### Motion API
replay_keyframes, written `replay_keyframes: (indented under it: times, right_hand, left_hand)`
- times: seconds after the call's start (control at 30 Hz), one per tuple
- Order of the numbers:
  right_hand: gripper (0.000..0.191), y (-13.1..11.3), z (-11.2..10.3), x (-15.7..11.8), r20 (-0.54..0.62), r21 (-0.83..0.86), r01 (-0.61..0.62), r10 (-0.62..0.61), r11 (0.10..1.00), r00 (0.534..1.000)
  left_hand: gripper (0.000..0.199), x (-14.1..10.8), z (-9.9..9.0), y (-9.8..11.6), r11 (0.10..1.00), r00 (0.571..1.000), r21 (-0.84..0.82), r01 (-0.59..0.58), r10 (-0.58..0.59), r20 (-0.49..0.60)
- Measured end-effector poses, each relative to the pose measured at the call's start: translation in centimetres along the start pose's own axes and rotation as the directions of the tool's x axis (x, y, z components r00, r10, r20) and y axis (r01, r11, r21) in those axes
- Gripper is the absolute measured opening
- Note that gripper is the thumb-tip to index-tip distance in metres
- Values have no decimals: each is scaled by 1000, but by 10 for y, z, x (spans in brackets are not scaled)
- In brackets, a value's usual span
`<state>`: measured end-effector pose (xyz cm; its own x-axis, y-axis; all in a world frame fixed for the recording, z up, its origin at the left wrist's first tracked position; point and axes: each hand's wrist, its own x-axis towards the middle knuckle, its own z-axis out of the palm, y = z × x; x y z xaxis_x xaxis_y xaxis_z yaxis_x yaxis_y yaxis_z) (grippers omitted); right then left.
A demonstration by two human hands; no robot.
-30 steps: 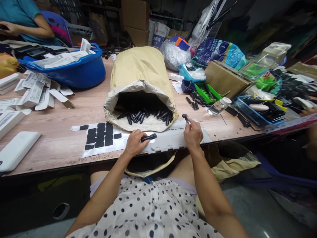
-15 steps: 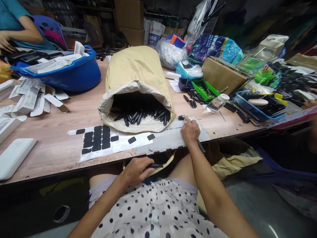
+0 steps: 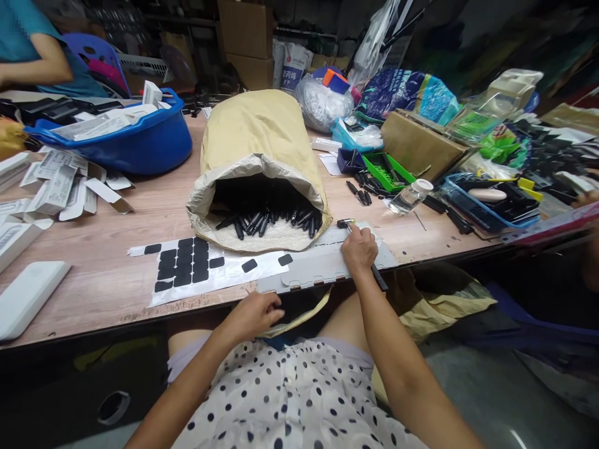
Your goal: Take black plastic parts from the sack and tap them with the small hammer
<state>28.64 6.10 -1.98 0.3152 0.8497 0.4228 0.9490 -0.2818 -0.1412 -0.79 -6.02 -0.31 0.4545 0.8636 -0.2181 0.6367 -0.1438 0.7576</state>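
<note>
My left hand (image 3: 256, 313) hovers at the table's front edge, above my lap, with fingers apart and nothing in them. My right hand (image 3: 360, 249) is closed around a small hammer (image 3: 346, 222) whose head shows past the fingers and whose dark handle end sticks out below the wrist. That hand rests over a grey board (image 3: 318, 265) on the table. Left of it lies a white sheet with black patches (image 3: 193, 263). Behind the board, an open paper sack (image 3: 262, 134) lies on its side, with black pen-like pieces (image 3: 262, 221) in its mouth.
A blue basin (image 3: 140, 140) of white boxes stands left, beside piled white cartons (image 3: 53, 187). To the right are a green tray (image 3: 386, 169), a clear bottle (image 3: 410, 195), a cardboard box (image 3: 421, 140) and a blue basket (image 3: 489, 202). Another person's arm (image 3: 42, 62) shows far left.
The black piece that was in my left hand is gone from it, and its fingers have opened. This hand has moved slightly up and left. My right hand stays on the hammer.
</note>
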Motion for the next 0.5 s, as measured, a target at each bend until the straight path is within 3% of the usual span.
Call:
replay_keyframes:
  times: [0.07, 0.1, 0.17, 0.2, 0.23, 0.27, 0.37, 0.5]
  right_hand:
    - [39, -1, 0, 0, 3, -7, -3, 3, 1000, 1000]
    - [39, -1, -1, 0, 9, -9, -6, 6, 1000, 1000]
    - [40, -3, -2, 0, 21, -10, -11, 11, 1000, 1000]
    - [40, -3, -3, 1, 25, -9, -12, 12, 1000, 1000]
    - [40, -4, -4, 1, 27, -9, -14, 14, 1000, 1000]
    - [40, -5, -4, 1, 27, -8, -15, 15, 1000, 1000]
    - [39, -6, -5, 1, 30, -7, -17, 17, 1000, 999]
    - [38, -6, -4, 0, 27, 0, -17, 17, 1000, 999]
  left_hand:
    - [25, 14, -25, 17, 998, 978, -56, -1, -11, -206]
    - [25, 24, -37, 21, 999, 929, -43, 24, -38, -368]
    - [22, 47, -61, 19, 986, 749, 0, 169, -129, -649]
    - [18, 59, -70, 14, 967, 660, 8, 255, -167, -733]
    - [14, 70, -78, 8, 944, 595, 2, 330, -207, -776]
    - [12, 81, -84, 0, 919, 562, -5, 393, -245, -790]
    - [16, 100, -91, -20, 857, 551, -24, 515, -352, -757]
    - [18, 96, -92, -27, 849, 546, -37, 527, -372, -750]
